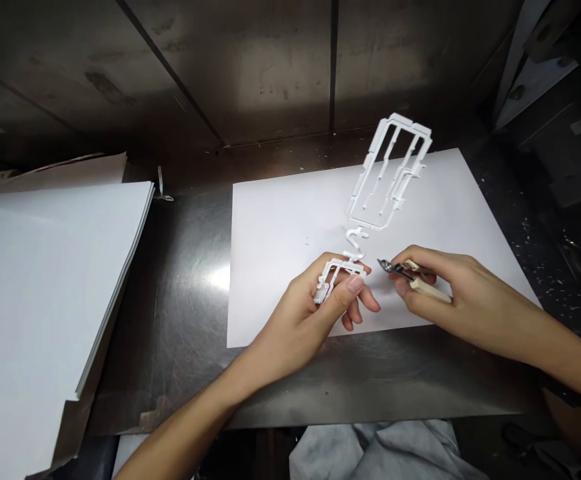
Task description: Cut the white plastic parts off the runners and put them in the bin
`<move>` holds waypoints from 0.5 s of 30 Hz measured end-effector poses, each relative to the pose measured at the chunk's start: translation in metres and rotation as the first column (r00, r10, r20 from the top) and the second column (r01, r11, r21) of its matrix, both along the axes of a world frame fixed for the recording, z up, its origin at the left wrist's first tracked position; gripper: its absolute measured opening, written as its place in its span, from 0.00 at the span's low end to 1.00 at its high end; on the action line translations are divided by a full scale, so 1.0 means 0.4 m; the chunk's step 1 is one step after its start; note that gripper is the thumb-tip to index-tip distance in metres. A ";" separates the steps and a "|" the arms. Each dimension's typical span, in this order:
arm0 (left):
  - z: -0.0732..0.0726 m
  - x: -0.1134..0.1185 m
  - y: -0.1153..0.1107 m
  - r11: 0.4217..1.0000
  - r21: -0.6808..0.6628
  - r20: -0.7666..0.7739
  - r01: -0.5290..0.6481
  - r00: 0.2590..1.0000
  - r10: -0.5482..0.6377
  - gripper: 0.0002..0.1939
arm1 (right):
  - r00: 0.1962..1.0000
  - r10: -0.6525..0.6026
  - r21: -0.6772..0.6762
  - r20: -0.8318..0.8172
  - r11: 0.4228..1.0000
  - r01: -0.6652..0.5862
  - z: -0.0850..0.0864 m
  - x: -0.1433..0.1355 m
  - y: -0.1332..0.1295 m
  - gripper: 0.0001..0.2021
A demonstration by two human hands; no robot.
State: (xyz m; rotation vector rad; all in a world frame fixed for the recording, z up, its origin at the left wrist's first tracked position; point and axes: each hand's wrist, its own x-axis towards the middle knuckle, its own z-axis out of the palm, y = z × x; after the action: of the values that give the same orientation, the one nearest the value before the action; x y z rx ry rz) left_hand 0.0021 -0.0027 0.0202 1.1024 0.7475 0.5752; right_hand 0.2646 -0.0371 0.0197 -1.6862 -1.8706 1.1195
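My left hand (320, 300) pinches the small near end of a white plastic molded frame (370, 180). A thin S-shaped runner (354, 241) joins that small end to the long slotted frame, which rises away over the white sheet. To the right, my right hand (440, 280) is closed around a pair of nippers (413, 277) with cream handles and dark metal jaws. The tips of the nippers point left toward the runner, a short gap away from it. Fingers cover part of the handles.
A white sheet (280, 227) lies under my hands on the scratched metal table (185, 313). At the left stands a stack of white sheets (55, 267) with a cardboard edge. White scraps (553, 267) are scattered at the right. A metal wall (270, 73) closes off the back.
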 end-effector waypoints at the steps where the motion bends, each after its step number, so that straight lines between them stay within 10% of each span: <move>1: 0.001 -0.001 0.000 0.999 0.040 -0.015 0.006 1.000 -0.006 0.14 | 1.000 0.006 0.010 0.005 1.000 -0.006 0.001 -0.002 -0.002 0.00; 15: 0.011 -0.015 0.004 0.980 0.184 -0.148 0.075 0.988 -0.048 0.14 | 0.997 0.067 -0.026 0.023 0.997 -0.066 0.009 0.008 -0.009 0.03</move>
State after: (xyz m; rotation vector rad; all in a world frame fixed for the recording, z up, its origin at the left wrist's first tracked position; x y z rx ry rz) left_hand -0.0037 -0.0010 0.0245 1.3491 0.7914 0.5261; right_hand 0.2678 -0.0408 0.0232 -1.6687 -1.9486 1.1577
